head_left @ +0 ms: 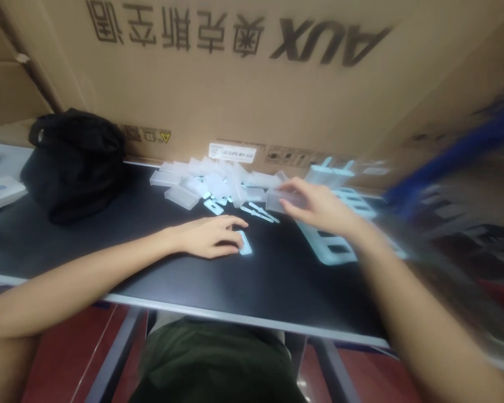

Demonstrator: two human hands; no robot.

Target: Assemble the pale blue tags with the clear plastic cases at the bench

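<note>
My left hand (212, 236) lies low over the black tabletop with its fingers apart. Its fingertips touch a small light-blue plastic plate (246, 244) on the surface. Closed around one end of a translucent plastic box (274, 200) is my right hand (313, 204), a little blurred. Left of that box is a heap of similar translucent boxes (212, 176). Several light-blue pieces lie among and in front of them, including a plate with a slot (213, 207) and thin light-blue strips (260, 212).
A large light-blue slotted frame (331, 254) lies partly under my right forearm. Upright light-blue and translucent parts (331, 172) stand behind it. At left sits a black bag (75, 165). A big cardboard box (235, 95) walls off the back; a blue bar (453, 151) slants at right.
</note>
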